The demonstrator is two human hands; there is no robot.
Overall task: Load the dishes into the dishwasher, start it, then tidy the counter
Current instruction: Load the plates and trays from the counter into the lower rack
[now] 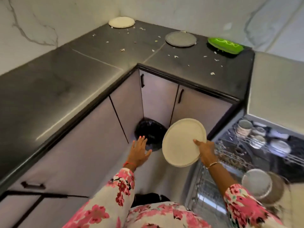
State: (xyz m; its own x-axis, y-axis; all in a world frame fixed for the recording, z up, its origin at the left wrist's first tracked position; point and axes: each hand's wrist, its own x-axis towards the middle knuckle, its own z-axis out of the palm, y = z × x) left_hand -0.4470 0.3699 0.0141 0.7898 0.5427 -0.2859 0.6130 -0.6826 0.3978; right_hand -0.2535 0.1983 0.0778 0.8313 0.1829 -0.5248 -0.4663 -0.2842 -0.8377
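Cream plate [183, 143], grey plate [180, 39], green dish [225, 45], black counter [65, 76], pink-flowered sleeves [108, 199], perhaps black bin bag [148, 130].

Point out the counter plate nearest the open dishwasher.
The green plate, at the counter's right end; the grey plate and corner cream plate sit farther left.

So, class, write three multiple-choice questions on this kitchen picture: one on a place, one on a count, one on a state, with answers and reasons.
1. Where is the green plate?
A. at the right end of the counter
B. in the dishwasher rack
C. on the floor
2. How many plates lie on the counter?
A. one
B. three
C. five
3. The left hand is
A. gripping a plate
B. open and empty
C. closed on a cupboard handle

1 A: it sits right of the grey plate.
2 B: white plate, grey, green; the cream plate is in the right hand.
3 B: fingers spread above the black bin bag.
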